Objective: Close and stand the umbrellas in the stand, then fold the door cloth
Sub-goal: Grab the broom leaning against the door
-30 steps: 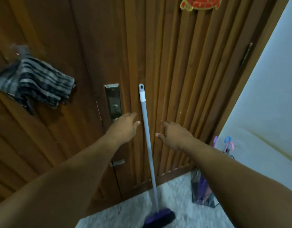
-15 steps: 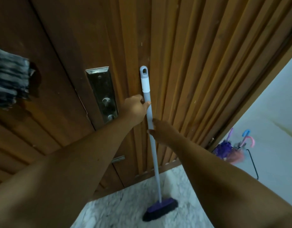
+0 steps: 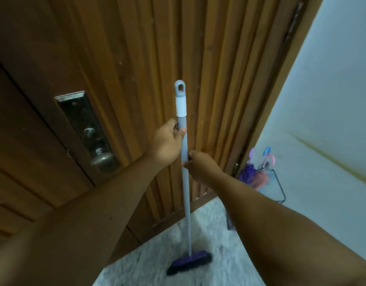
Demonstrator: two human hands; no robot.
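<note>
While both hands, left hand point(image 3: 167, 143) above right hand point(image 3: 200, 165), grip the broom point(image 3: 185, 182), its head could skid across the floor point(image 3: 219, 265) toward the umbrellas point(image 3: 254, 174).

Two bare arms reach out from the bottom of the picture, one on each side. The left hand point(image 3: 167, 141) and the right hand point(image 3: 201, 165) have no gloves, no rings and no watch on them, and one short, pale thumbnail shows on the left hand. No sleeves show on the arms at all, so they are bare from the wrists all the way back to the edge of the picture.
</note>
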